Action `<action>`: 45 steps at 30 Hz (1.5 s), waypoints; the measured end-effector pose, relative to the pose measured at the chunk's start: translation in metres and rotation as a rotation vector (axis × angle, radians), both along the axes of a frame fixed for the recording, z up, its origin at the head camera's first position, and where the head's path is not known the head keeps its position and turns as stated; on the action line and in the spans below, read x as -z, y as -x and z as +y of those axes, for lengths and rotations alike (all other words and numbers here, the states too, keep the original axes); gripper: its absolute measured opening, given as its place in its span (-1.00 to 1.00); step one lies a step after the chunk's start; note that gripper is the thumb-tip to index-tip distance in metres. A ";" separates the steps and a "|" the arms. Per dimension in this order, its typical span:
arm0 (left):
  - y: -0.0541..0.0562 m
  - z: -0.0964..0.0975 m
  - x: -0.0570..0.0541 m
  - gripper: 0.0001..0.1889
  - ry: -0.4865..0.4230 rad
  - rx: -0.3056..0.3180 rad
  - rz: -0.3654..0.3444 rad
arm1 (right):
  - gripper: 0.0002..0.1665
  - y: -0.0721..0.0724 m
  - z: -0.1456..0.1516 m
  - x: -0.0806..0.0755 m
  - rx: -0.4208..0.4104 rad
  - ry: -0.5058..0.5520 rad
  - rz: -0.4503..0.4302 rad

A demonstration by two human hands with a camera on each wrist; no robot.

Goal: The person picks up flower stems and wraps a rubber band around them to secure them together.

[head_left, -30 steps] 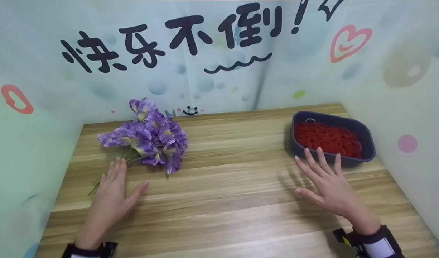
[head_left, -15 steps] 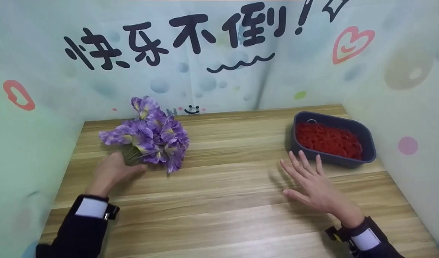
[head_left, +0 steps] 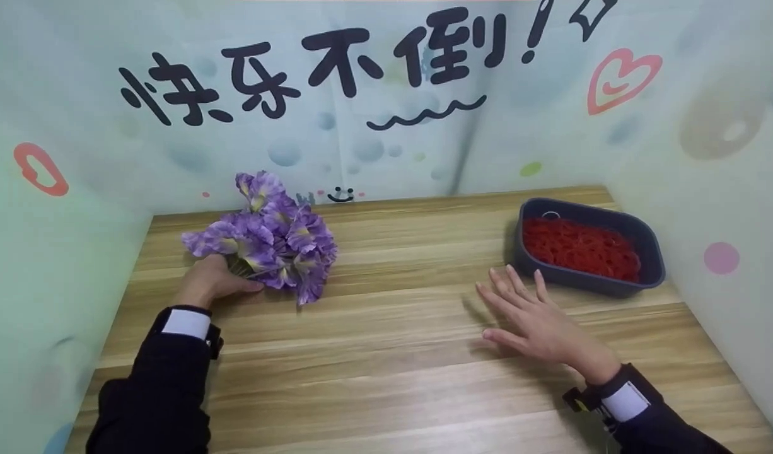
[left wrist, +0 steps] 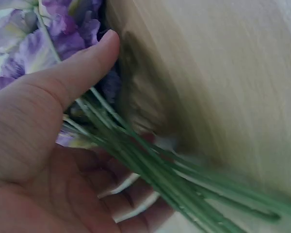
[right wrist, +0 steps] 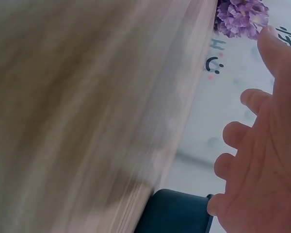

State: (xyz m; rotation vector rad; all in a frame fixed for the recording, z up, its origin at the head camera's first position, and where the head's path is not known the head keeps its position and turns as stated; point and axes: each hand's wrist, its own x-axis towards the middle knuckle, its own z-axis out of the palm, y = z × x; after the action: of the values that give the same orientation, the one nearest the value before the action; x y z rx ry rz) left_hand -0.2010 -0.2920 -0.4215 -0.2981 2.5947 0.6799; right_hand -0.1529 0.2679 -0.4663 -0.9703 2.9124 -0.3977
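On the left of the table lies a bunch of purple artificial flowers, blooms toward the back. My left hand is at its green stems. In the left wrist view the fingers reach behind the stems, while the straight thumb crosses in front, just below the blooms. A wide gap separates thumb and fingers, with the stems running through it. My right hand hovers over the table with fingers spread, holding nothing. It is nearest to the dark blue bin, which contains a mass of red, curly strands.
The wood-grain table meets a printed backdrop at the back, and similar panels flank it on both sides. A thin pale ring shape shows at the bin's inner back wall.
My left hand has moved forward along the stems toward the blooms, its fingers passing out of sight. My right hand has drifted left, away from the bin. The flowers stay in place.
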 end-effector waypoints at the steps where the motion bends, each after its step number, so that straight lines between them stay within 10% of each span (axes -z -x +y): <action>1: 0.001 0.000 0.000 0.11 -0.023 -0.009 0.003 | -0.05 0.001 -0.001 0.000 -0.004 -0.003 0.002; 10: 0.008 0.003 0.008 -0.07 -0.229 -0.102 -0.008 | -0.06 0.003 -0.009 -0.001 -0.032 -0.015 0.030; 17: 0.008 0.017 0.018 -0.34 -0.677 -0.257 -0.091 | -0.09 0.004 -0.014 -0.001 -0.054 -0.006 0.045; 23: 0.007 0.033 0.024 -0.73 -0.883 -0.330 -0.079 | -0.09 0.007 -0.023 -0.001 -0.077 -0.009 0.025; 29: 0.008 0.057 0.026 -0.77 -1.128 -0.482 -0.059 | -0.08 0.011 -0.036 0.000 -0.108 -0.038 0.007; 45: 0.007 0.148 0.021 -0.51 -1.565 -0.592 0.153 | -0.02 0.015 -0.090 -0.021 -0.078 0.005 -0.047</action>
State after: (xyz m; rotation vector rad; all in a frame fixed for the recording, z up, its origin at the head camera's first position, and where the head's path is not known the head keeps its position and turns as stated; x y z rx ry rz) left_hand -0.2082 -0.1437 -0.4421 -0.4424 1.3119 2.6107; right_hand -0.1679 0.1780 -0.4458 -1.0563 2.8224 -0.4174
